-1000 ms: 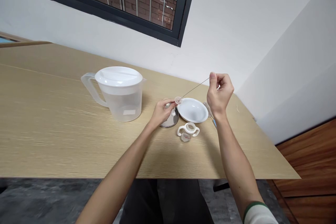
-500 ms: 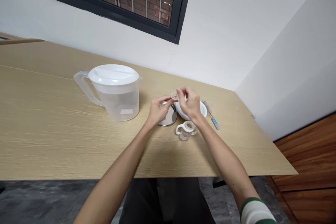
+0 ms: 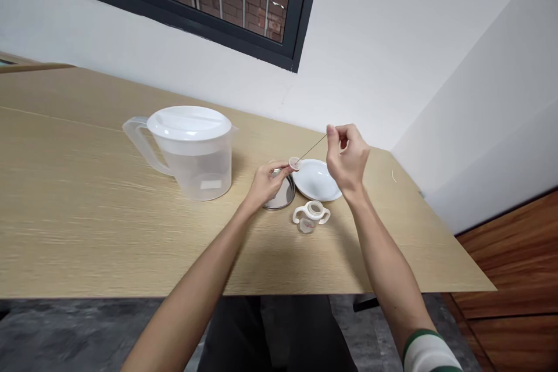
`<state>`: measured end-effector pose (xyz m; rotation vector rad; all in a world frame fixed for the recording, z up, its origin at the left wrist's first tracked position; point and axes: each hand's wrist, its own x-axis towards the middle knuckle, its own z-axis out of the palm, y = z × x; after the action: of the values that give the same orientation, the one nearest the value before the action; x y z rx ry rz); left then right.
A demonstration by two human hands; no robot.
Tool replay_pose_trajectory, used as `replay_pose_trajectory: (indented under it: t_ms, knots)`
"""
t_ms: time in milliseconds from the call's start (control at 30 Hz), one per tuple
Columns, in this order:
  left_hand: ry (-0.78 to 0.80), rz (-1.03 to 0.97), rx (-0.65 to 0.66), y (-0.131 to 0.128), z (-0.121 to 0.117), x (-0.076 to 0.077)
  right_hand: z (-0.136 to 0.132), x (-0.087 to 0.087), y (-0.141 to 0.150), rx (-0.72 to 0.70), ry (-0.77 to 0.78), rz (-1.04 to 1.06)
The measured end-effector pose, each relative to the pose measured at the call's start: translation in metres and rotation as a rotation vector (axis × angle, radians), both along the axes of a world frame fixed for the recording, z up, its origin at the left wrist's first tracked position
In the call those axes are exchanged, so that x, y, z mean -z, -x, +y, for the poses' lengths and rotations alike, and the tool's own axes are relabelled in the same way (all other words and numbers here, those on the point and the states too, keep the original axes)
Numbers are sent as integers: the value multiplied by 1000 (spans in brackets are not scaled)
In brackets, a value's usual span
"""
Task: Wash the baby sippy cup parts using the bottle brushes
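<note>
Hands have drawn apart since the moment before, when they met over the plate. Left hand (image 3: 265,185) pinches a small clear disc (image 3: 294,163) just above a metal lid (image 3: 284,195); right hand (image 3: 347,157), raised, pinches a thin wire (image 3: 312,148) that slants down to the disc, over a white plate (image 3: 316,180).

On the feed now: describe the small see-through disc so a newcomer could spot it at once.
On the wooden table, go right from the big lidded jug to the left hand. Pinched at its fingertips, above a metal lid, is a small translucent disc. Unlike the white plate beside it, it has a thin strand running up to the right hand.
</note>
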<state>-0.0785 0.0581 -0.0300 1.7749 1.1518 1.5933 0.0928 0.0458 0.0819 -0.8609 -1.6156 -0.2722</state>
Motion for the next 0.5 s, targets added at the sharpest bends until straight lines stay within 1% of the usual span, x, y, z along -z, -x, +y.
replay_pose_trajectory:
  t_ms: [133, 233, 367, 500]
  knots:
    - [11, 38, -12, 2, 3, 4, -14, -20, -9, 37, -48, 119]
    - [18, 8, -8, 4, 6, 7, -20, -27, -13, 41, -62, 181]
    - [25, -50, 0, 4, 6, 6, -18, -22, -13, 56, -38, 200]
    - [11, -39, 2, 4, 4, 2, -13, -16, -11, 70, -48, 221]
